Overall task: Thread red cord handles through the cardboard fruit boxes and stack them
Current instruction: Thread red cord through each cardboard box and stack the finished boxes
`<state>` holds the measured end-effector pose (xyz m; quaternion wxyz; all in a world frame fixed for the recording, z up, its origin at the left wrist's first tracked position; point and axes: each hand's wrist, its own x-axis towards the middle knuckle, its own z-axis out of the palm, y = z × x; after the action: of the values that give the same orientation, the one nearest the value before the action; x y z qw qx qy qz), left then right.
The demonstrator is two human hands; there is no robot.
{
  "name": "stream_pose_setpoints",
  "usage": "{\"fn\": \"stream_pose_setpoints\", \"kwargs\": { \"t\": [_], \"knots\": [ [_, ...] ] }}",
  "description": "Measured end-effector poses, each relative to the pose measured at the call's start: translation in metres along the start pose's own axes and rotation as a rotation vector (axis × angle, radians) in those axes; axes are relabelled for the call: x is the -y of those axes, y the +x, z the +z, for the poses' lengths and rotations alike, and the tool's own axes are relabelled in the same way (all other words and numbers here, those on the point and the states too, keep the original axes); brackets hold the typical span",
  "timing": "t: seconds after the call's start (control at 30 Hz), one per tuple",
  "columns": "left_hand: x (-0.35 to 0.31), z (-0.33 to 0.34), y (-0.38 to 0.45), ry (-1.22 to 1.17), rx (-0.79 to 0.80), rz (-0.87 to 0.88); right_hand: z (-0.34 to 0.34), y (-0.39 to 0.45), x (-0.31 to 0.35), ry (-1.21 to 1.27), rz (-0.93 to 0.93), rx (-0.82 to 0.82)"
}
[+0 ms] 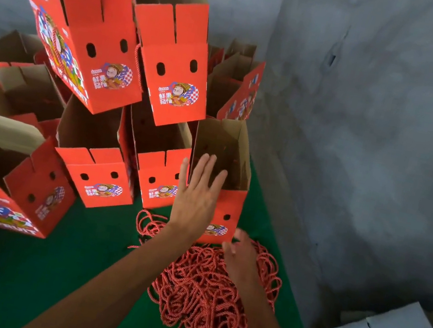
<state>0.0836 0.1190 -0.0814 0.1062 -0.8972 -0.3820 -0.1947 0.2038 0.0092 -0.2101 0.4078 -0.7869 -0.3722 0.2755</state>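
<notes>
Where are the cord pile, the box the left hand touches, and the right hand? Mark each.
cord pile (202, 300), head view, on the tangled middle of the red cords.
box (230, 209), head view, on its red front panel.
right hand (241, 255), head view, on the back of the hand.

Packing workshop: bare concrete walls (360, 131), stacked fruit boxes (174, 69), green-covered table (61, 266).

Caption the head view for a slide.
Left hand flat against a red fruit box, right hand on the red cord pile.
</notes>
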Motion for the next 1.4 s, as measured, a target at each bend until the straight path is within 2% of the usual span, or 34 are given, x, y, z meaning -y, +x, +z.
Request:
{"fn": "stream_pose_setpoints", "kwargs": {
  "t": [0.1, 0.17, 0.27, 0.37, 0.53, 0.63, 0.73, 0.9, 1.03, 1.13, 1.2, 1.4],
  "knots": [
    [0.014, -0.006, -0.024, -0.062, 0.031, -0.087, 0.030, -0.028, -0.017, -0.411, 0.033, 0.220],
    [0.034, -0.012, -0.044, -0.132, 0.034, -0.121, 0.053, -0.039, -0.022, -0.649, -0.073, 0.197],
    [0.066, -0.020, -0.082, -0.170, 0.020, -0.177, 0.074, -0.046, -0.009, -0.661, -0.156, 0.101],
    [0.093, -0.027, -0.123, -0.101, 0.031, -0.226, 0.090, -0.045, 0.014, -0.670, -0.272, 0.028],
    [0.131, -0.031, -0.175, -0.067, 0.065, -0.353, 0.132, -0.048, 0.072, -0.524, -0.483, -0.127],
    [0.153, -0.036, -0.201, -0.031, 0.045, -0.432, 0.153, -0.054, 0.110, -0.351, -0.548, -0.054],
    [0.179, -0.047, -0.222, 0.029, -0.005, -0.509, 0.168, -0.062, 0.147, -0.118, -0.439, 0.198],
    [0.234, -0.083, -0.240, 0.292, -0.100, -0.684, 0.185, -0.075, 0.189, 0.197, -0.280, 0.339],
    [0.276, -0.109, -0.245, 0.381, 0.010, -0.907, 0.199, -0.078, 0.209, 0.409, 0.003, 0.561],
    [0.297, -0.121, -0.243, 0.323, 0.129, -1.059, 0.208, -0.080, 0.213, 0.437, 0.088, 0.580],
    [0.308, -0.128, -0.240, 0.313, 0.200, -1.101, 0.210, -0.080, 0.212, 0.493, 0.133, 0.578],
    [0.325, -0.141, -0.226, 0.178, 0.311, -1.057, 0.203, -0.073, 0.209, 0.577, 0.109, 0.588]
  ]
}}
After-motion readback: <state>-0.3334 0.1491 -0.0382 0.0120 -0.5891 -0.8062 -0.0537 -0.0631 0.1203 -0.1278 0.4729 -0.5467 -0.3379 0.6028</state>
